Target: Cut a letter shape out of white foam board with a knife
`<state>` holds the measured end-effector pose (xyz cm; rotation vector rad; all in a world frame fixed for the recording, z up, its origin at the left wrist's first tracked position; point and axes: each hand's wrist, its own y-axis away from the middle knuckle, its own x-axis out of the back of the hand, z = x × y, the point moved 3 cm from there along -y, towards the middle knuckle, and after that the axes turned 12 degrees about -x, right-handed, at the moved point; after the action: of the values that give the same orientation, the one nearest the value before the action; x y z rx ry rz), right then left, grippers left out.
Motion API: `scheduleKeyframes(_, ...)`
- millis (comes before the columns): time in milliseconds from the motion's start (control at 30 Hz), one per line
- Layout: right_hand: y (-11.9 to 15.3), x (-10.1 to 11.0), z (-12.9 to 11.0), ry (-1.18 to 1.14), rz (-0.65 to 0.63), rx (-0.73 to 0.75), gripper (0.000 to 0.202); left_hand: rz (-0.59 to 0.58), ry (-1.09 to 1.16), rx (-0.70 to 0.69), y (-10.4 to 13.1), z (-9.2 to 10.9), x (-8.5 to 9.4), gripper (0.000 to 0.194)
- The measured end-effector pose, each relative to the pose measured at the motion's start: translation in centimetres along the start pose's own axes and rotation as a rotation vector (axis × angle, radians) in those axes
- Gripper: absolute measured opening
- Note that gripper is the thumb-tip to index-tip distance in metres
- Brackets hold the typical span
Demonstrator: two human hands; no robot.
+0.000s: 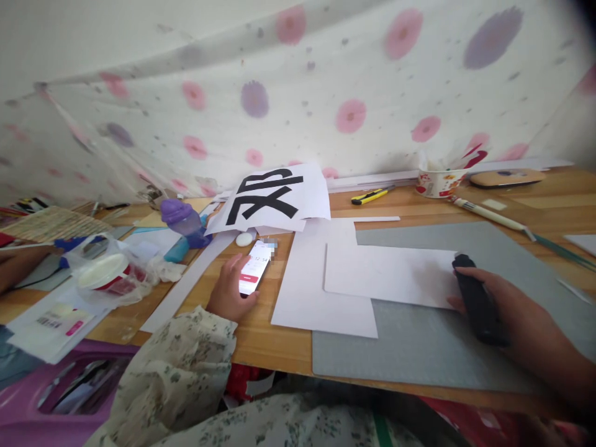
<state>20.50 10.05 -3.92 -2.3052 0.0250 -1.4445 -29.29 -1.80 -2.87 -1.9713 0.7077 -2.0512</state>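
Observation:
My left hand (pixel 231 290) is closed around the edges of a smartphone (pixel 254 268), its thumb at the near end and its fingers along the left side. The lit screen shows large digits and a red button. My right hand (pixel 516 310) grips a black stapler (pixel 479 304), whose far end meets the right corner of a folded white paper (pixel 391 273). That paper overlaps another white sheet (pixel 321 292) and the grey cutting mat (pixel 410 347). Whether the stapler's jaws are pressed together cannot be made out.
A printed sheet with black characters (pixel 314 192) stands behind the phone. A yellow cutter (pixel 370 197), a paper cup (pixel 437 182) of tools and a brush (pixel 493 216) lie farther back. At left are a purple bottle (pixel 184 220), a bagged tub (pixel 105 276) and another person's arm (pixel 21 267).

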Motion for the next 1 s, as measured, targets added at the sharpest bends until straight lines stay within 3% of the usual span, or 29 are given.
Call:
scheduleKeyframes(100,0.1,-0.1,0.1,-0.004,-0.02,-0.025,0.054,0.104,-0.029,0.005,0.2,-0.5,0.9,0.075)
scheduleKeyframes(167,0.1,-0.2,0.2,-0.016,-0.026,-0.061,0.053,0.146,-0.047,0.003,-0.1,0.6,1.8,0.072)
scheduleKeyframes(300,0.0,0.0,0.0,-0.044,-0.051,-0.137,0.048,0.091,0.068,-0.141,-3.0,6.9,3.5,0.052)
scheduleKeyframes(367,-0.1,0.3,-0.3,-0.071,-0.053,-0.158,0.048,-0.055,0.148,-0.226,-5.2,10.5,3.4,0.043)
scheduleKeyframes(500,-0.6,0.6,-0.1,-0.205,-0.041,-0.197,0.049,-0.462,0.133,-0.235,-9.5,14.6,1.2,0.059)
scheduleKeyframes(600,-1.5,0.8,1.0,-0.22,-0.03,-0.204,0.051,-0.629,0.064,-0.251,-12.0,15.8,-1.0,0.067)
scheduleKeyframes(767,-2.8,1.3,2.6,-0.229,-0.071,-0.188,0.046,-0.595,0.042,-0.407,-14.3,18.3,-3.4,0.076)
scheduleKeyframes(1000,-4.6,0.9,2.4,-0.248,-0.221,-0.102,0.046,-0.53,0.139,-0.62,-13.3,22.4,-5.7,0.055)
